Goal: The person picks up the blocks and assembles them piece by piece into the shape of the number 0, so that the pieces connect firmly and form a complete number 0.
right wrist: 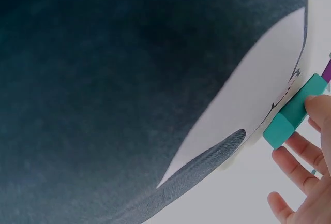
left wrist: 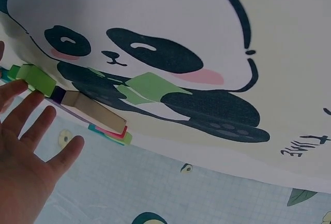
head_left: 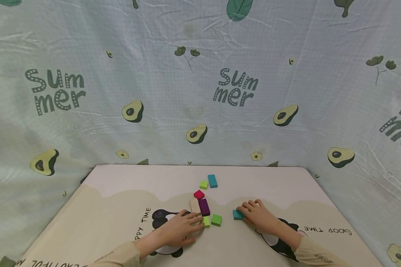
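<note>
While the right hand (head_left: 258,216) pinches the teal block (head_left: 238,214) at lower right of the head view's centre, long axis roughly crosswise, the left hand (head_left: 179,229), farther off, spreads loose fingers beside the lime block (head_left: 206,222), green block (head_left: 216,220) between.

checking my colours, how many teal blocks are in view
2: the far teal block beside a small lime block, and the near teal block in the right hand. Another could be hidden.
</note>
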Action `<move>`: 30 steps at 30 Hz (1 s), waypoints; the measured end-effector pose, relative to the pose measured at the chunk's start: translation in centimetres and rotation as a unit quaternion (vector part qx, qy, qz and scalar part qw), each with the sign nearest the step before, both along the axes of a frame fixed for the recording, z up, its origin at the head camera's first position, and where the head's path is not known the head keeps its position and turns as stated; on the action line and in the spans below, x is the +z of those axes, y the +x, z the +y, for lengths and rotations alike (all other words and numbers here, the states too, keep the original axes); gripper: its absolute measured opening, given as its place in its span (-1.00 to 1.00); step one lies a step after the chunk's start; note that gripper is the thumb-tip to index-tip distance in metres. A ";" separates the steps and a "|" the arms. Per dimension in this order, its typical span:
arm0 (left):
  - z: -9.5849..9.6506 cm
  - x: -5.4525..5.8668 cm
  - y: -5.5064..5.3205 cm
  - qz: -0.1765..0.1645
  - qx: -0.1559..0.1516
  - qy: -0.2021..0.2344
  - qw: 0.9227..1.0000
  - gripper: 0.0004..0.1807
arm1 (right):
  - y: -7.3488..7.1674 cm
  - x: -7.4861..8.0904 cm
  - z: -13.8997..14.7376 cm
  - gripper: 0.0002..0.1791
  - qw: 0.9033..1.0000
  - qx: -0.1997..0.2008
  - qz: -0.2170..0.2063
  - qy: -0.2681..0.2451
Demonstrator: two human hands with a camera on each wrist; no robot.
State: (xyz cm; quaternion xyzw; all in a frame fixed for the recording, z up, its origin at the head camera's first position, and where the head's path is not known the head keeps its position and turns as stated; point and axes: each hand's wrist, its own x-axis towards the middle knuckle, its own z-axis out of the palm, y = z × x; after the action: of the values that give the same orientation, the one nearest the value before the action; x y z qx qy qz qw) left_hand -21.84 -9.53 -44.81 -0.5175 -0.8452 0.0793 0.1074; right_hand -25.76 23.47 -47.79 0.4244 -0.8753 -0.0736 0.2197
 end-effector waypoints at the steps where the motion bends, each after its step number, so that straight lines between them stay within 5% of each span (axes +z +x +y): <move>1: 0.0 0.0 0.0 -0.001 0.000 0.000 1.000 -0.49 | 0.0 0.0 0.0 -0.59 1.000 0.004 0.003 -0.002; 18: 0.0 0.3 0.1 -0.015 0.002 0.003 1.000 -0.50 | 0.3 0.6 0.1 -0.59 0.997 0.048 0.059 0.030; 30: 0.1 0.7 0.0 -0.018 0.010 -0.011 1.000 -0.51 | 1.1 1.2 0.4 -0.45 0.998 0.053 0.021 0.035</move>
State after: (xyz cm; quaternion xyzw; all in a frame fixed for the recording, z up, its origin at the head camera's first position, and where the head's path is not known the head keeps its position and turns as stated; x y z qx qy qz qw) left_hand -21.89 -9.47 -44.11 -0.5116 -0.8512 0.0802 0.0857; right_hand -24.70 23.86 -46.62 0.4756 -0.8439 -0.1016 0.2265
